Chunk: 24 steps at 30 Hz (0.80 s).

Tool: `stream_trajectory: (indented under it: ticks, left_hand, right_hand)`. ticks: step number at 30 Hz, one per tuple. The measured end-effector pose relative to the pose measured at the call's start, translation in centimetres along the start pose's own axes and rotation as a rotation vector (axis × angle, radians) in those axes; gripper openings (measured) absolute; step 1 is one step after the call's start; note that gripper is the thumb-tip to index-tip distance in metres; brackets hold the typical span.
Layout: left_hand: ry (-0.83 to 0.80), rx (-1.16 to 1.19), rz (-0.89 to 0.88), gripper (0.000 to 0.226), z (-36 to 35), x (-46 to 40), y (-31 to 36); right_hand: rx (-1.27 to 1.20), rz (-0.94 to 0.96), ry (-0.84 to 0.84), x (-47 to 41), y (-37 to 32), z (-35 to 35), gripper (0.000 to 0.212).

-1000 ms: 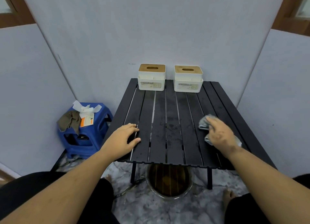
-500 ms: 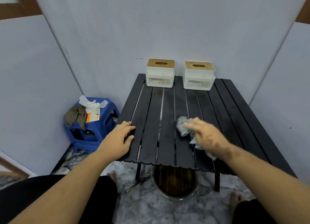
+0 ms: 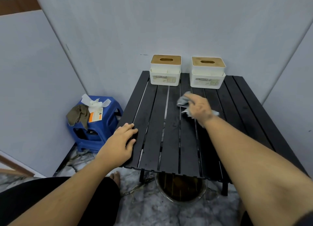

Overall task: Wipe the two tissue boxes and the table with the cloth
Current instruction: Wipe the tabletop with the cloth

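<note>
Two white tissue boxes with wooden lids stand side by side at the far edge of the black slatted table: the left box and the right box. My right hand presses a grey cloth flat on the slats, a short way in front of the gap between the boxes. My left hand lies palm down on the table's near left edge, fingers spread, holding nothing.
A blue plastic stool with a brown rag, tissues and an orange-white packet stands left of the table. A round bucket sits on the marble floor under the near edge. Grey walls close in behind and on both sides.
My right hand has slid the cloth from the near right part of the table leftward, then away from me toward the tissue boxes. My left hand stays on the left edge.
</note>
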<state>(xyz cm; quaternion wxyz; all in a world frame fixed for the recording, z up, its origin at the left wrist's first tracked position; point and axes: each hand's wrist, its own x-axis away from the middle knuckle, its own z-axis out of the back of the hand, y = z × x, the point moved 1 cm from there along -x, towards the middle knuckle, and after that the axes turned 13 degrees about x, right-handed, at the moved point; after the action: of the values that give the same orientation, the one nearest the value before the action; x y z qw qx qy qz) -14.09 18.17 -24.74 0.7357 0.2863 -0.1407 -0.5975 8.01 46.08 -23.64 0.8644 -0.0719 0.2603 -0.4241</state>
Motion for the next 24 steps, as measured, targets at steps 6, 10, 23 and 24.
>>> stream_trajectory:
  ticks: [6, 10, 23, 24]
  left_hand:
    - [0.006, 0.022, 0.019, 0.043, 0.0, 0.1, 0.1]
    - [0.012, 0.026, 0.013, 0.042, -0.1, 0.1, 0.1]
    - [-0.016, 0.031, 0.014, 0.042, 0.2, 0.1, 0.6]
    - [-0.022, 0.032, 0.015, 0.042, 0.2, 0.1, 0.6]
  right_hand:
    - [-0.289, 0.308, -0.120, 6.9, -10.8, -0.8, 0.036]
    - [-0.296, 0.514, -0.259, 13.1, -12.4, 0.9, 0.037]
    - [0.261, 0.246, -0.173, 9.3, 1.1, 4.7, 0.031]
    - [0.262, 0.173, -0.152, 9.1, 3.0, 5.1, 0.029]
